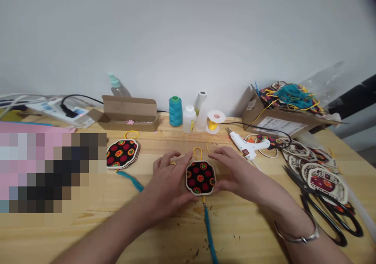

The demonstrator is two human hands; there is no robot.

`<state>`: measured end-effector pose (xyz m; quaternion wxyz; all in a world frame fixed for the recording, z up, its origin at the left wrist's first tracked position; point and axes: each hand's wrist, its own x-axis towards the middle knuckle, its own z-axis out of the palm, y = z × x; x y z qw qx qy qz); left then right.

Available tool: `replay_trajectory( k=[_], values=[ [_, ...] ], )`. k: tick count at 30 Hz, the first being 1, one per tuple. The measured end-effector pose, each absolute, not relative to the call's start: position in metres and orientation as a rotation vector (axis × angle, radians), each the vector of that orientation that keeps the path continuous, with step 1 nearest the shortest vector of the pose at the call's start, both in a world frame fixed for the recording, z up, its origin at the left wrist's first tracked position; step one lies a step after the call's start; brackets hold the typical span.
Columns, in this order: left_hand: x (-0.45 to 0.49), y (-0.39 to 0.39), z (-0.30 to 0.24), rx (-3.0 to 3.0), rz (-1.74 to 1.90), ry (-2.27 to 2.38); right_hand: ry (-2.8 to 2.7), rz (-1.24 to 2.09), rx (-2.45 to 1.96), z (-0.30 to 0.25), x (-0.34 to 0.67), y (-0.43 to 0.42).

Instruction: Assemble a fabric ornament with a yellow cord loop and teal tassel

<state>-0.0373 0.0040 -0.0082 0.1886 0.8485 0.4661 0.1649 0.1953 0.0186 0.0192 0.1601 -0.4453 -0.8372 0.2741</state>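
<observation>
A patterned fabric pendant [200,178] with a pale scalloped border lies on the wooden table in front of me. A yellow cord loop [197,153] rises from its top, and a teal tassel [209,232] hangs from its lower end. My left hand [170,185], with a ring on one finger, curves around the pendant's left edge, thumb at the lower corner. At the right edge, my right hand [239,176] holds it with thumb and fingers. Left of my hands lies a stack of similar pendants [122,153] with a teal tassel.
Black scissors [319,201] and pale cut-out panels [324,181] lie at the right. Behind are a white glue gun [248,143], yellow cord spool [216,121], teal thread cone [175,112], white bottle [188,119], open cardboard box [129,113] and a filled carton [273,125].
</observation>
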Motion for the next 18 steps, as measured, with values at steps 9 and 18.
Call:
replay_trajectory(
  k=[9, 18],
  values=[
    [-0.0379, 0.0089, -0.0107, 2.346, 0.448, 1.325, -2.375, 0.898, -1.192, 0.0188, 0.193, 0.0207],
    [-0.0374, 0.0106, -0.0123, 2.334, 0.424, 1.325, -2.405, 0.897, -1.237, 0.0138, 0.1891, 0.0216]
  ],
)
